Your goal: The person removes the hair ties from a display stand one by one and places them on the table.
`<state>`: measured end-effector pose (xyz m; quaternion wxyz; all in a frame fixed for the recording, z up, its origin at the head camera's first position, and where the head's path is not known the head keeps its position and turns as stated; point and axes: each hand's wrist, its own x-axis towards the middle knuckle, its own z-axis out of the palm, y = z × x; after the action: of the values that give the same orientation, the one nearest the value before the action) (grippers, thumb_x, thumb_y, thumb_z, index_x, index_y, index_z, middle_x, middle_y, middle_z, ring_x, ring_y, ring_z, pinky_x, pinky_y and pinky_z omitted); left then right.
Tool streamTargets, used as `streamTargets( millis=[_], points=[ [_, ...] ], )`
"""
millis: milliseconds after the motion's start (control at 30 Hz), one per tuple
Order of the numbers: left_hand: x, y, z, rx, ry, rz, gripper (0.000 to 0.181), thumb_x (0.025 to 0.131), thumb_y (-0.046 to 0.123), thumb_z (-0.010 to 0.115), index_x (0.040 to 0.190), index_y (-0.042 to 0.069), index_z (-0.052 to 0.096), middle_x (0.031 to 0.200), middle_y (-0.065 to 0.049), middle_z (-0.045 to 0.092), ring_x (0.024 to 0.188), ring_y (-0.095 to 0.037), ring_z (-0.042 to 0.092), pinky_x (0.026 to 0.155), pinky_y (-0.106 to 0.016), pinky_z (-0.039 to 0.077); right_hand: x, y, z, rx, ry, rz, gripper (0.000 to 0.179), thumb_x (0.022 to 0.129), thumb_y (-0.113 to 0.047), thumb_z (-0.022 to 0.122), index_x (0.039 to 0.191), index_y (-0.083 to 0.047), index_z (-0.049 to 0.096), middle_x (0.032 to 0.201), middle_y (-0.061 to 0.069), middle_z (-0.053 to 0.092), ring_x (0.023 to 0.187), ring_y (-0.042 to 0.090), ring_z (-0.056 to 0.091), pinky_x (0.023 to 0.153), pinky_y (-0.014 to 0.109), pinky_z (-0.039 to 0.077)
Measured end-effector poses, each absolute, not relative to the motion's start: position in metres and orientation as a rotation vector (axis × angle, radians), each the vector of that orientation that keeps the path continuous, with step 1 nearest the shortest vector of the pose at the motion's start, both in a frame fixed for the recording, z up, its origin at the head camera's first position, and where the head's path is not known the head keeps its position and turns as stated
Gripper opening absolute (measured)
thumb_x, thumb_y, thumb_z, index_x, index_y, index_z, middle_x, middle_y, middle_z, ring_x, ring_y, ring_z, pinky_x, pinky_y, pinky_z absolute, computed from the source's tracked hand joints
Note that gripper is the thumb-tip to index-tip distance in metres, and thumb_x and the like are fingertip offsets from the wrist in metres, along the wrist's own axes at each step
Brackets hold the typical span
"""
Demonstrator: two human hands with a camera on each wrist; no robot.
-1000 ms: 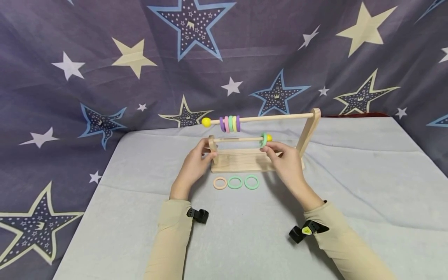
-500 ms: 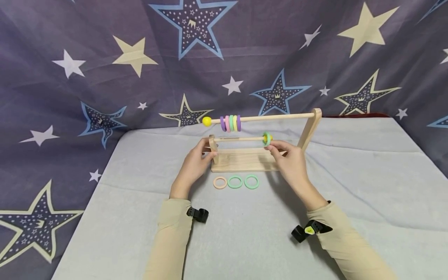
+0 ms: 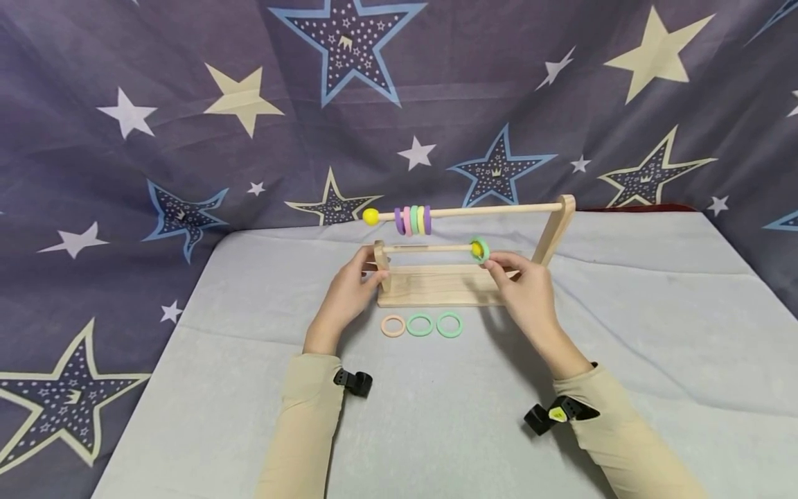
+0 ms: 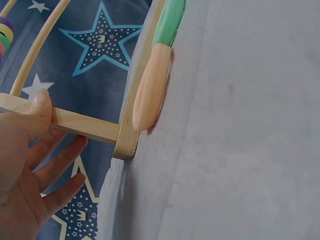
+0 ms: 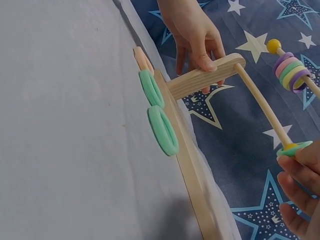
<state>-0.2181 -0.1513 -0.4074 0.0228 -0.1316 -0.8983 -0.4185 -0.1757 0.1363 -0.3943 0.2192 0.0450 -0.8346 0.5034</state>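
A wooden stand (image 3: 436, 287) carries two rods. My left hand (image 3: 346, 294) grips its short left upright (image 4: 85, 123), thumb on one side and fingers on the other. My right hand (image 3: 528, 294) pinches a green ring (image 3: 487, 251) between thumb and finger. This ring surrounds the yellow bead (image 3: 476, 248) at the free right end of the lower rod (image 3: 430, 248); whether it has cleared the bead I cannot tell. Several coloured rings (image 3: 414, 220) hang on the upper rod (image 3: 499, 209), near its yellow end bead (image 3: 370, 217).
In front of the base lie a peach ring (image 3: 393, 326) and two green rings (image 3: 420, 324), side by side on the grey cloth (image 3: 436, 416). The tall right upright (image 3: 555, 229) rises behind my right hand. A star-patterned curtain (image 3: 280, 152) hangs at the back.
My right hand has moved right, drawing the green ring from the rod just inside the bead outward to around the bead. The left hand keeps its grip on the short upright.
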Motion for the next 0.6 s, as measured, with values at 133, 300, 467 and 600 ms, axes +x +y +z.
streamTargets(
  millis=[133, 300, 467, 600],
  points=[
    [-0.2183, -0.1514, -0.408, -0.404, -2.78, -1.298, 0.041, 0.098, 0.021, 0.062, 0.135, 0.009, 0.051, 0.123, -0.011, 0.063, 0.116, -0.028, 0.059, 0.102, -0.046, 0.043, -0.1761, 0.1384, -0.3945, 0.115, -2.303, 1.375, 0.013, 0.091, -0.011, 0.073, 0.098, -0.001, 0.077, 0.092, 0.011, 0.075, 0.075, 0.02, 0.064, 0.057, 0.014, 0.042],
    [-0.2181, -0.151, -0.4077, -0.396, -2.785, -1.296, 0.041, 0.098, 0.021, 0.062, 0.135, 0.009, 0.05, 0.124, -0.011, 0.063, 0.117, -0.028, 0.058, 0.103, -0.046, 0.043, -0.1778, 0.1404, -0.3948, 0.106, -2.298, 1.369, 0.013, 0.091, -0.012, 0.073, 0.098, -0.002, 0.077, 0.09, 0.011, 0.075, 0.074, 0.019, 0.063, 0.058, 0.014, 0.042],
    [-0.2183, -0.1511, -0.4084, -0.397, -2.786, -1.293, 0.041, 0.098, 0.022, 0.062, 0.135, 0.009, 0.05, 0.125, -0.011, 0.062, 0.117, -0.027, 0.058, 0.102, -0.046, 0.043, -0.1788, 0.1414, -0.3944, 0.099, -2.287, 1.383, 0.015, 0.09, -0.013, 0.075, 0.098, -0.001, 0.077, 0.09, 0.011, 0.075, 0.074, 0.017, 0.063, 0.061, 0.014, 0.044],
    [-0.2183, -0.1511, -0.408, -0.396, -2.785, -1.295, 0.041, 0.098, 0.021, 0.062, 0.135, 0.009, 0.05, 0.124, -0.011, 0.063, 0.117, -0.027, 0.058, 0.102, -0.045, 0.043, -0.1797, 0.1437, -0.394, 0.098, -2.286, 1.383, 0.015, 0.089, -0.013, 0.075, 0.097, -0.001, 0.077, 0.09, 0.011, 0.075, 0.072, 0.012, 0.062, 0.061, 0.014, 0.045]
  ],
)
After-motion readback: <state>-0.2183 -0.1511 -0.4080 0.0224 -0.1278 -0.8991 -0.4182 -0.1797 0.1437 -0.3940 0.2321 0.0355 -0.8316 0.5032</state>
